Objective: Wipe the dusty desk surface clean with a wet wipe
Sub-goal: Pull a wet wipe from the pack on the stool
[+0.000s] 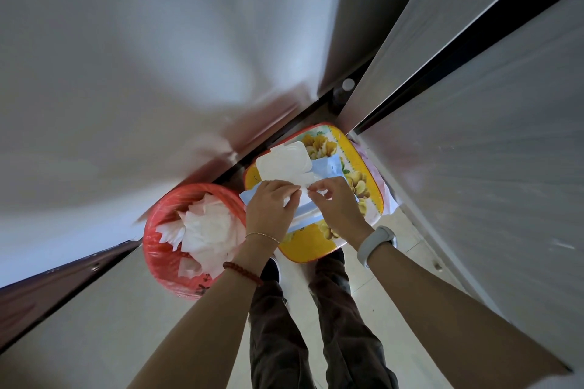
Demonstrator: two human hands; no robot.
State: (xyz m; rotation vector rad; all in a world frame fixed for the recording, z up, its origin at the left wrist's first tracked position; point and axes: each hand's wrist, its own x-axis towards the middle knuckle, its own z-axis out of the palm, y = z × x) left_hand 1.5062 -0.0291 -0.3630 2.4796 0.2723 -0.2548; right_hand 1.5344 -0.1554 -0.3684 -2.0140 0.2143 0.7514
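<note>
A blue wet-wipe pack (328, 166) with its white flip lid (282, 159) standing open lies on a yellow flowered stool (363, 189). A white wet wipe (305, 196) sticks out of the pack's opening. My left hand (271, 208) and my right hand (338, 204) are both over the pack, each pinching the wipe between fingertips and thumb. The desk surface (474, 183) is the pale panel at the right.
A red bin (164, 246) lined with a red bag and filled with crumpled white tissues stands left of the stool. My legs and dark shoes are on the pale tiled floor (363, 287) below. White panels and dark gaps close in on both sides.
</note>
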